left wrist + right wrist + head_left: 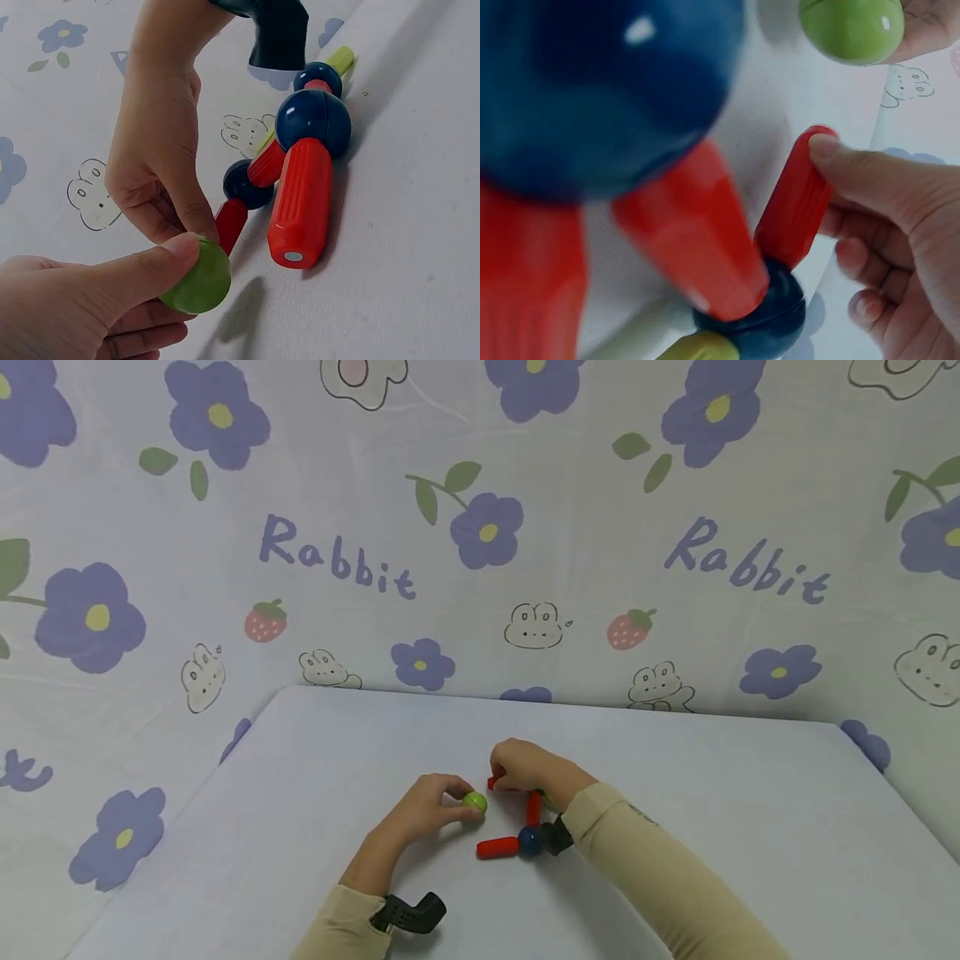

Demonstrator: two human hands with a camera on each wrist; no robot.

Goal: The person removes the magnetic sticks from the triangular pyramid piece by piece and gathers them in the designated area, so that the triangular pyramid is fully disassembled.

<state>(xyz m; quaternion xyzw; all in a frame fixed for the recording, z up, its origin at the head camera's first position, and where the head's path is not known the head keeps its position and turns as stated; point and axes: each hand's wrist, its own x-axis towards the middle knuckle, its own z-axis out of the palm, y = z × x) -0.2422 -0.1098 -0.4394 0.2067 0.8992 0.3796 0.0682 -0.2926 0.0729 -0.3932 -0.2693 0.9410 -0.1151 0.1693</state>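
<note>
My left hand [423, 806] pinches a green ball [475, 802] between thumb and fingers, just above the white surface. My right hand [528, 766] grips a red rod [795, 202] by its outer end. That rod's other end meets a dark blue ball [780, 319], partly hidden by the hand in the head view. A second red rod [533, 808] links this ball to a nearer blue ball [529, 841]. From the nearer ball another red rod [498, 847] points left, its silver end disc visible in the left wrist view. The green ball is close to the gripped rod's free end.
A yellow-green rod [701, 348] joins the far blue ball. Another blue ball [318, 77] with a yellow-green rod [342, 60] extends from the joined pieces. The white tabletop [360, 735] ends at a patterned cloth backdrop [577, 568]. A black wrist camera [412, 914] sits on the left wrist.
</note>
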